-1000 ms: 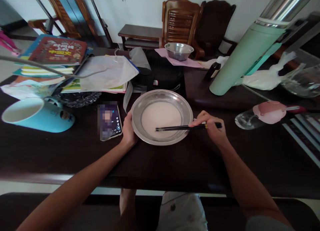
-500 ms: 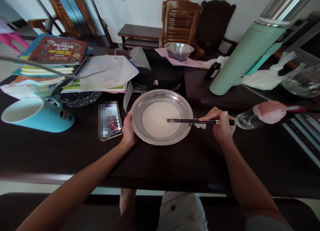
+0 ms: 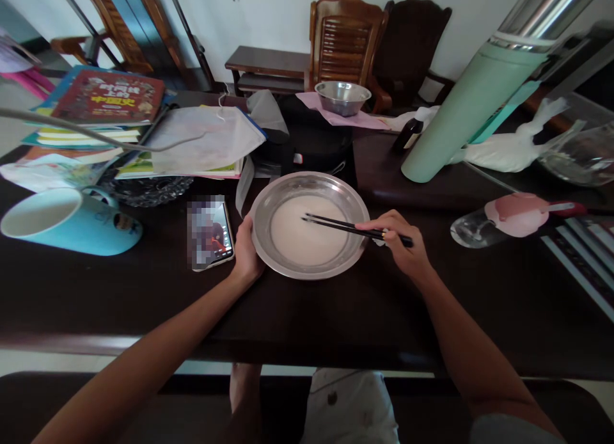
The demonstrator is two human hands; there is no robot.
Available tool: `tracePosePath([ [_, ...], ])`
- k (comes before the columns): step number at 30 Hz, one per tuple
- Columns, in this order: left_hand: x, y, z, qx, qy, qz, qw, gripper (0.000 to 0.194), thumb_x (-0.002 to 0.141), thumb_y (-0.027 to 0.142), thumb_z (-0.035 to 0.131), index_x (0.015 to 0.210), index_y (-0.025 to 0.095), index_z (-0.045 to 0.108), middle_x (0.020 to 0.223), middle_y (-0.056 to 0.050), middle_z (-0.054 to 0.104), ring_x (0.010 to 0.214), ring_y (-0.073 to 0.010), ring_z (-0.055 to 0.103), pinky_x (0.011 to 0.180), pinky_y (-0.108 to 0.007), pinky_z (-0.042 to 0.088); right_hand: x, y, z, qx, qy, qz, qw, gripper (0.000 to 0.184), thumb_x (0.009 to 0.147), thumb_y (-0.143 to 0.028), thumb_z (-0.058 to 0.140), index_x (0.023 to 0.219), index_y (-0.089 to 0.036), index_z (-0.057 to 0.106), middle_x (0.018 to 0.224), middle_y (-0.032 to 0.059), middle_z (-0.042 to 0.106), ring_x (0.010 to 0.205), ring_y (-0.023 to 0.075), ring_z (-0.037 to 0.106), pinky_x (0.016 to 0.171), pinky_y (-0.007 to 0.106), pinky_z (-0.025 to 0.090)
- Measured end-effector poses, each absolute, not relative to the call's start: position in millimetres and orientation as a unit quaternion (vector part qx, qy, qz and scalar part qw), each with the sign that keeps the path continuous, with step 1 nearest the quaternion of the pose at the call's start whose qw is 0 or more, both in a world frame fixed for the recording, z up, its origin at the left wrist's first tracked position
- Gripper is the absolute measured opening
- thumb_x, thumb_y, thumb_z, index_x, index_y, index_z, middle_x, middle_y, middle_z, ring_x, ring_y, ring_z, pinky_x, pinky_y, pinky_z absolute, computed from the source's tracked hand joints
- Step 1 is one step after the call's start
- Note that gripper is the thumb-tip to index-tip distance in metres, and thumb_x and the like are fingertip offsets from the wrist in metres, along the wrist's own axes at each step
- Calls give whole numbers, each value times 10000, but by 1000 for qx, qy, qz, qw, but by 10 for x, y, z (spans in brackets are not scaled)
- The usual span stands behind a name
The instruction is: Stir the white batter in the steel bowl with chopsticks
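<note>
Chopsticks (image 3: 345,225) are pinched between the fingers of the right hand (image 3: 400,245), which is closed around their rear end just past the right rim of the metal dish (image 3: 355,204). The black sticks are held together, slanting up and left across that rim, with their tips over the pale liquid (image 3: 307,236) that fills the bottom of the dish; whether the tips touch it cannot be told. The left rim of the dish is gripped by the left hand (image 3: 245,252), fingers wrapped against its outer edge. The dish rests on the dark table (image 3: 336,316), close to its near edge.

Just left of the dish a phone (image 3: 210,234) lies flat, beside the left hand. Farther left a blue mug (image 3: 71,221) lies on its side, and behind it a glass plate (image 3: 146,189) and stacked books (image 3: 103,108) are piled. Directly behind the dish a black appliance (image 3: 314,143) stands. To the right of the dish a tall green flask (image 3: 467,108) leans, and a pink-capped bottle (image 3: 508,217) lies on its side. A small steel bowl (image 3: 342,97) sits well behind the dish.
</note>
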State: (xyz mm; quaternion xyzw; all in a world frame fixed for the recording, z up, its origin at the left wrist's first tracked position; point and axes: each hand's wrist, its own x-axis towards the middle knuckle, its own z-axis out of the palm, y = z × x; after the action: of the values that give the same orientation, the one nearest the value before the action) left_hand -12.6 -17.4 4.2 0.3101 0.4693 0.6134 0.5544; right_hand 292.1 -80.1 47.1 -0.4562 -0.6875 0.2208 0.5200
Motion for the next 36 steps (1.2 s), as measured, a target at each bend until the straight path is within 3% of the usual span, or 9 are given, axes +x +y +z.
tracePosePath([
  [7,-95,-185,59,299,476,616,552,413,773,645,823,824,253,706,787,-41,787,993,-326,807,839,-410,700,2992,-804,479,-435,-584,240,642,724,1111,-740,493,669,-288,847,592,85,738,650,263,671,579,419,505],
  [13,-120,-180,37,304,479,610,552,386,872,631,795,829,256,718,774,-40,764,958,-302,781,810,-388,681,2913,-825,518,-411,-688,319,506,496,1080,-667,647,876,-293,900,806,65,869,824,269,792,779,447,641],
  [15,-125,-176,29,300,482,616,546,370,848,618,809,814,262,715,786,-32,772,922,-275,771,797,-367,675,2894,-826,517,-412,-694,310,503,452,1081,-644,664,900,-301,896,909,60,903,876,264,818,830,452,649],
  [18,-120,-175,31,292,481,620,547,377,814,619,811,809,257,705,796,-34,779,915,-266,778,790,-360,677,2908,-809,497,-438,-645,289,556,499,1087,-630,660,771,-284,831,914,67,904,856,267,824,812,456,643],
  [22,-104,-182,51,298,466,619,557,408,779,635,842,823,248,719,800,-49,789,976,-310,799,803,-388,693,2945,-760,478,-423,-586,299,623,684,1081,-752,562,589,-281,618,579,45,731,528,219,631,601,417,545],
  [25,-99,-186,60,300,469,622,551,451,736,669,870,834,251,735,825,-42,808,988,-312,803,829,-396,698,2914,-749,474,-388,-584,350,622,764,1029,-888,481,558,-288,513,453,10,578,434,190,489,506,380,455],
  [27,-102,-186,59,300,473,617,552,457,740,683,861,834,253,741,822,-32,813,998,-307,806,848,-394,698,2868,-766,470,-367,-589,382,611,728,988,-879,592,582,-279,525,484,1,599,457,183,504,502,360,444],
  [31,-114,-181,47,307,474,627,537,367,794,608,851,815,264,726,831,-25,823,1031,-308,809,879,-389,698,2792,-819,468,-358,-634,391,563,518,888,-665,900,703,-262,634,644,-8,720,574,181,628,577,348,522],
  [36,-121,-181,41,322,477,624,528,375,832,613,802,834,248,717,819,-31,797,1009,-291,797,860,-371,688,2795,-835,462,-399,-644,344,555,323,976,-530,862,877,-261,715,841,33,844,674,176,710,611,331,560],
])
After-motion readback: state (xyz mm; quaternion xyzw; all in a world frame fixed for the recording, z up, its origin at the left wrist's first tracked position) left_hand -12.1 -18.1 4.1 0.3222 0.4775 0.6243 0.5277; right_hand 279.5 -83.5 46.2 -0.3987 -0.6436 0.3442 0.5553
